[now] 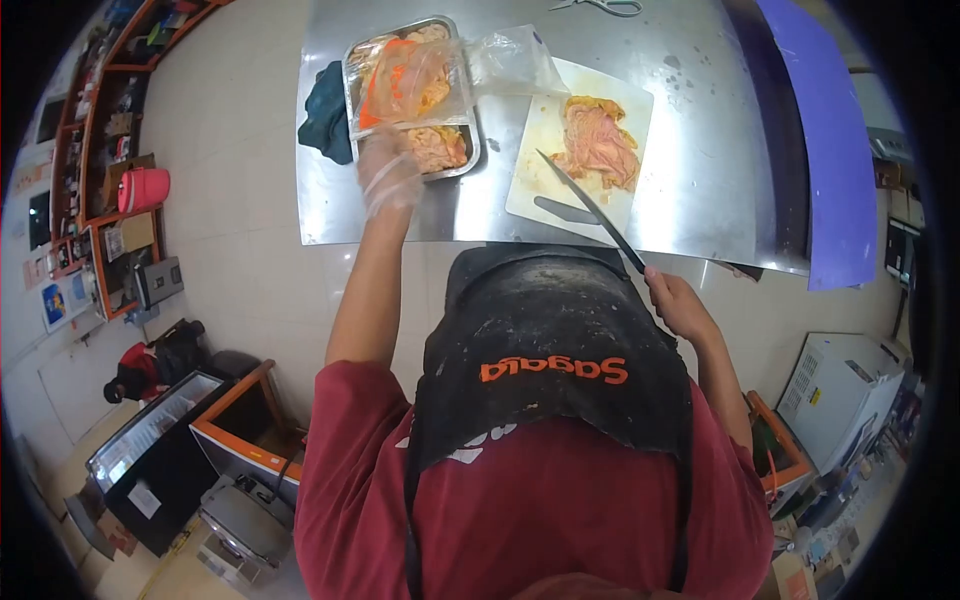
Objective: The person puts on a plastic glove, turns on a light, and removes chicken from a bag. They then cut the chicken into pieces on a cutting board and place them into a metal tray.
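Note:
My right hand [682,302] grips the black handle of a long kitchen knife [603,218]. Its blade slants up and left over the near part of a white cutting board [530,180]. On that board lies a spread-out piece of raw chicken [598,145], pink with yellowish skin. My left hand [388,172], in a clear plastic glove, is at the near left corner of a metal tray [475,150]. Motion smears its fingers. More raw chicken [438,148] fills the tray, partly covered by a clear plastic bag [415,85] with orange print.
A dark green cloth [326,112] sits left of the tray. Scissors [610,7] rest at the steel table's far edge. Clear plastic [515,62] lies between tray and board. A purple panel [825,150] borders the table's right end. Another person [155,362] is far left.

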### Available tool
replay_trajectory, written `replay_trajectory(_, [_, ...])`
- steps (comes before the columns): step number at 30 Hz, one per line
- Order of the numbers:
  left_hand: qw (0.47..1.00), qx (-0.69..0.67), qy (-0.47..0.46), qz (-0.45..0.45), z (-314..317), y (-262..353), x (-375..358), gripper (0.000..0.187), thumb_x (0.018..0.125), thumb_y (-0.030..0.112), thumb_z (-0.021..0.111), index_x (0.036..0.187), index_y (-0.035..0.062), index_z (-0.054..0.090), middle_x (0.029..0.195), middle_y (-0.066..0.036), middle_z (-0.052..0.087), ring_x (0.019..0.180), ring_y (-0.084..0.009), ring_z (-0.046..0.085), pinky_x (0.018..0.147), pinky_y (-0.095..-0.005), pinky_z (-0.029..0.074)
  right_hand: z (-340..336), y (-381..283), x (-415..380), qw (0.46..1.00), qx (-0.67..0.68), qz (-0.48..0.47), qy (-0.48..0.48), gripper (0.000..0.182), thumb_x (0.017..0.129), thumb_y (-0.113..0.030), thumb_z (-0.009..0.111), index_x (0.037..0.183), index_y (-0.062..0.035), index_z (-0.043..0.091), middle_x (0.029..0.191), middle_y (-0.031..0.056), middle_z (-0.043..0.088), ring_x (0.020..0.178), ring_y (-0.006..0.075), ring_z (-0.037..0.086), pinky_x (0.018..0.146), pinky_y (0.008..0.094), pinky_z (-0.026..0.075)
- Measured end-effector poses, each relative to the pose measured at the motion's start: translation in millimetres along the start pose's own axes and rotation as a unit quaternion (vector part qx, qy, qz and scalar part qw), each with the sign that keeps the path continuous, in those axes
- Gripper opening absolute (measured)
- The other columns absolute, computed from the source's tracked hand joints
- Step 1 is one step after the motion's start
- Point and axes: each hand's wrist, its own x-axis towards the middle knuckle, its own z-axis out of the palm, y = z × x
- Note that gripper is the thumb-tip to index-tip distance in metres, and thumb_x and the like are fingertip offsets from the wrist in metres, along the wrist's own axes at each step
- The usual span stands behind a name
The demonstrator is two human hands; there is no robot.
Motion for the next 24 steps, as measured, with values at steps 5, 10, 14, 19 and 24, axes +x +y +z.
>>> replay_trajectory(5, [0.926, 0.292, -0.154, 0.184, 15.2, 110.1, -74.3, 0.02, 0.096, 0.02, 0.061, 0.097, 0.0011, 0.068, 0.094, -0.023, 0.068, 0.093, -0.041, 0.066, 0.087, -0.0494, 0.051, -19.2, 9.0, -39.9, 0.991, 0.119, 0.058, 0.006, 0.062, 0.106, -0.06, 0.04, 0.075, -0.0074, 0.052, 0.062, -0.0019, 0.045, 0.052, 0.0088, 0.04, 0.048, 0.0273, 0.034])
replay_trajectory(10, [0.876, 0.278, -0.274, 0.281, 116.0, 147.3, -93.8, 0.021, 0.093, 0.02, 0.063, 0.105, 0.0027, 0.067, 0.106, -0.018, 0.062, 0.103, -0.0365, 0.062, 0.093, -0.0458, 0.051, -30.5, 28.4, -53.2, 0.98, 0.169, 0.068, 0.074, 0.06, 0.106, -0.06, 0.041, 0.073, -0.0103, 0.048, 0.059, -0.0037, 0.041, 0.047, 0.0077, 0.036, 0.042, 0.0271, 0.03])
replay_trajectory(14, [0.859, 0.326, -0.235, 0.318, 152.1, 123.0, -82.7, 0.019, 0.092, 0.017, 0.059, 0.101, 0.0017, 0.067, 0.098, -0.017, 0.064, 0.096, -0.0361, 0.064, 0.089, -0.0466, 0.053, -29.5, 37.5, -54.9, 0.979, 0.175, 0.076, 0.077, 0.062, 0.106, -0.061, 0.04, 0.072, -0.0101, 0.048, 0.06, -0.0036, 0.041, 0.048, 0.0077, 0.037, 0.043, 0.0272, 0.031])
replay_trajectory(19, [0.849, 0.289, -0.224, 0.38, 131.0, 111.0, -69.2, 0.018, 0.092, 0.017, 0.058, 0.097, 0.0017, 0.067, 0.089, -0.018, 0.063, 0.09, -0.0371, 0.064, 0.085, -0.0466, 0.053, -9.4, 57.9, -45.4, 0.976, 0.2, 0.045, 0.07, 0.063, 0.105, -0.063, 0.04, 0.072, -0.01, 0.048, 0.062, -0.0035, 0.042, 0.05, 0.0074, 0.04, 0.044, 0.0268, 0.032])
replay_trajectory(24, [0.922, 0.291, -0.059, 0.246, 36.6, 81.8, -57.6, 0.012, 0.089, 0.013, 0.063, 0.088, 0.0013, 0.062, 0.089, -0.021, 0.062, 0.089, -0.0408, 0.061, 0.08, -0.0508, 0.049, -11.7, 54.9, -49.7, 0.972, 0.213, 0.065, 0.079, 0.062, 0.105, -0.063, 0.041, 0.073, -0.01, 0.049, 0.062, -0.0036, 0.042, 0.05, 0.0074, 0.039, 0.044, 0.0268, 0.032])
